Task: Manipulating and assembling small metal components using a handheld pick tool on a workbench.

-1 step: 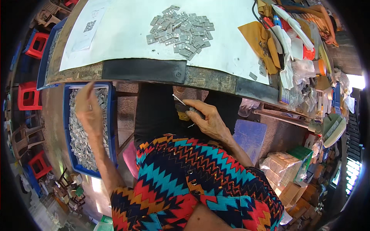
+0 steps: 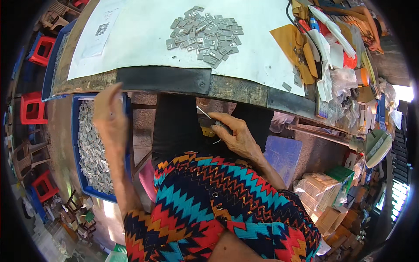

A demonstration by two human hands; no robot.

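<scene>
My right hand (image 2: 233,133), above my lap just below the table edge, is closed around a slim tool (image 2: 203,112) with a thin pale metal shaft. The tool's dark grip is mostly hidden in my fingers, so its exact kind is unclear. My left hand (image 2: 109,113) is raised over the inner side of a blue tray (image 2: 127,144). Motion smears its fingers, and I cannot make out whether they hold anything. Many small flat grey pieces (image 2: 94,161) fill that tray. A heap of similar grey pieces (image 2: 205,35) lies on the white-covered table (image 2: 144,48).
A printed sheet (image 2: 98,35) lies at the table's left. Brown paper (image 2: 294,48), plastic bags (image 2: 342,83) and a black cable crowd its right side. A lamp-like green head (image 2: 377,146) juts out below right. Red stools (image 2: 32,108) stand at far left.
My left hand has shifted right and slightly up, toward the tray's inner edge. The right hand stays in nearly the same place with the tool.
</scene>
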